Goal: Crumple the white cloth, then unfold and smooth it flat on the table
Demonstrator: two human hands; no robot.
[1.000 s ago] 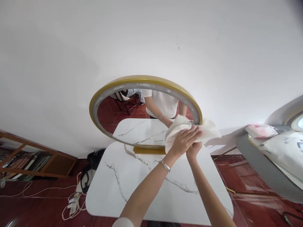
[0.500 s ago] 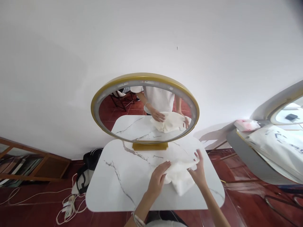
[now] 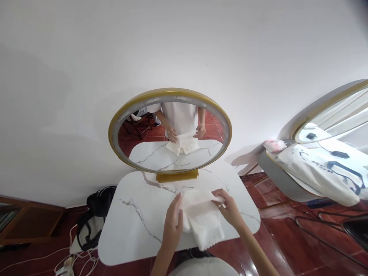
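Observation:
A soft white cloth (image 3: pixel 204 220) with a scalloped edge is stretched between my hands above the front of the marble-patterned table (image 3: pixel 132 230). Its lower end hangs towards my body, near the table's front edge. On the cloth's left side my left hand (image 3: pixel 173 220) grips the edge, fingers pointing up and thumb towards the cloth. The right upper corner is pinched between the thumb and fingers of my right hand (image 3: pixel 228 209), which wears a ring. The round gold-framed mirror (image 3: pixel 172 134) reflects both hands on the cloth.
The mirror's gold base (image 3: pixel 177 176) stands at the table's back, by the wall. A black bag (image 3: pixel 100 203) and white cables (image 3: pixel 86 258) are on the left, near a wooden cabinet (image 3: pixel 31 222). On the right, another table holds a printed white cloth bag (image 3: pixel 313 165) and a second mirror (image 3: pixel 333 111).
The cloth has moved closer to my body and is spread wider. My right hand has gone from spread fingers to pinching its corner. The view has turned a little to the right.

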